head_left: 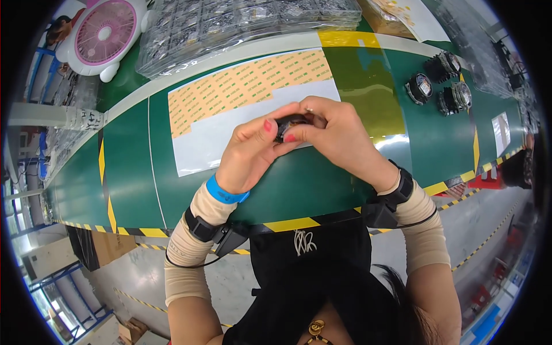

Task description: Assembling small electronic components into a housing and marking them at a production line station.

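Observation:
Both hands meet over the middle of the green bench and close on one small, dark, rounded part point(284, 125). My left hand point(248, 148) grips its left side, thumb on top. From the right, my right hand point(340, 127) pinches the same part between thumb and bent fingers. Much of the part is hidden by the fingers, so its exact kind does not show. Beneath the hands lies an adhesive sheet with tan printed backing point(230, 86) and a bare white area point(198, 150). A see-through yellow film point(371, 92) adjoins it on the right.
Round black parts with glassy tops stand in small stacks point(418, 89) at the right. Clear plastic trays point(247, 37) filled with parts line the back. A white and pink fan point(104, 34) is at far left. Yellow-black tape point(293, 224) marks the bench's near edge.

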### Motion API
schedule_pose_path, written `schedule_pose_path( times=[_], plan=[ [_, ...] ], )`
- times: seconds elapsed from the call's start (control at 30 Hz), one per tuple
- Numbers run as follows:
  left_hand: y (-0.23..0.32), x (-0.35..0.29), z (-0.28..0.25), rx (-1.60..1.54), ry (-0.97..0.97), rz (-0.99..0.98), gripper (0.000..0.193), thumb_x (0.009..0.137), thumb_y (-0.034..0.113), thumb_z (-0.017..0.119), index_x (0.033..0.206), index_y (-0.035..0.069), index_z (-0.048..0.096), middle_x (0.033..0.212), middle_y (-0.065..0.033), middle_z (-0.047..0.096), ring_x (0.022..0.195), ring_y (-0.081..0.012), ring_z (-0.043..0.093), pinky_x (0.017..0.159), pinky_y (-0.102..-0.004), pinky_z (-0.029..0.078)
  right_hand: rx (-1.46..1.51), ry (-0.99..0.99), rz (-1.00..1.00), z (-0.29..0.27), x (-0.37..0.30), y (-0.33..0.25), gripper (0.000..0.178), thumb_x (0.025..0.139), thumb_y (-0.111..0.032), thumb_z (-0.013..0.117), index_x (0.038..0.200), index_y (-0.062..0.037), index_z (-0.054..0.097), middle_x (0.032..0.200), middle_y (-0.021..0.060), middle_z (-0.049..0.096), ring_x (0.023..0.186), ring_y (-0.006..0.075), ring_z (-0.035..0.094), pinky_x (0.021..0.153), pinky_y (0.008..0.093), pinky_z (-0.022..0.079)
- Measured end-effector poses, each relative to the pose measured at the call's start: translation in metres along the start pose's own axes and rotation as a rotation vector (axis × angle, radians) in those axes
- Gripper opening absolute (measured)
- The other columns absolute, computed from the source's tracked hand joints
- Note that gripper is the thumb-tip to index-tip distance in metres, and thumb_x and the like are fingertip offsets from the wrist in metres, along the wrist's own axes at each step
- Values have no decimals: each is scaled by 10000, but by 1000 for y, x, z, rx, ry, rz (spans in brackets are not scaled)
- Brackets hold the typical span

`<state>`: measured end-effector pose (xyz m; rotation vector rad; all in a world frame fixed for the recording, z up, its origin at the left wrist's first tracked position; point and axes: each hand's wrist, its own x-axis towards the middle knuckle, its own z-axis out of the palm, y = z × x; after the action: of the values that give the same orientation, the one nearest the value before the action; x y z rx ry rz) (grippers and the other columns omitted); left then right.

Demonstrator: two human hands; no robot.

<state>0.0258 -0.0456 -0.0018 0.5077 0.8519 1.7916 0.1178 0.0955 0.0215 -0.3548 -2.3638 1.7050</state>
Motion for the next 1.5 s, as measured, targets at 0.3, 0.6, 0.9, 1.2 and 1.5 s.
schedule_pose_path(
  times=[0.3, 0.6, 0.9, 1.2, 1.5],
  plan=[
    [-7, -4, 1, 334, 14, 91, 411, 918, 240, 405, 1242, -13, 404, 1184, -120, 491, 1077, -201, 486, 899, -304, 405, -259, 252, -325, 13, 2, 20, 218, 644, -62, 683, 833, -39, 578, 710, 64, 565, 554, 142, 543, 483, 234, 420],
    [-5, 6, 0, -49, 101, -23, 488, 930, 304, 346, 1316, 15, 267, 1254, -158, 419, 1116, -264, 458, 940, -355, 376, -695, 319, -584, -2, -10, 13, 365, 622, -145, 714, 949, -93, 562, 930, 54, 583, 628, 192, 592, 482, 266, 460],
    [-3, 7, 7, -12, 75, -78, 494, 928, 303, 352, 1313, 11, 251, 1208, -214, 448, 1106, -307, 467, 953, -384, 372, -1074, 829, -93, -137, -35, 46, 266, 719, -232, 671, 932, -104, 574, 920, 43, 606, 736, 227, 606, 614, 302, 482],
    [60, -12, -30, 920, 319, 103, 309, 882, 184, 457, 1124, -2, 509, 1124, -171, 534, 998, -281, 547, 842, -365, 443, -403, 746, -335, -81, -28, -21, 186, 874, -149, 475, 860, 2, 582, 973, 87, 606, 783, 188, 614, 619, 312, 481],
    [39, -63, -50, 2242, 438, 344, 321, 738, 142, 600, 1029, 12, 561, 1111, -164, 533, 935, -317, 544, 798, -349, 451, 380, 109, -1, 16, 28, 19, 210, 882, -115, 463, 924, 67, 560, 898, 150, 604, 737, 182, 612, 665, 257, 510]
  ],
)
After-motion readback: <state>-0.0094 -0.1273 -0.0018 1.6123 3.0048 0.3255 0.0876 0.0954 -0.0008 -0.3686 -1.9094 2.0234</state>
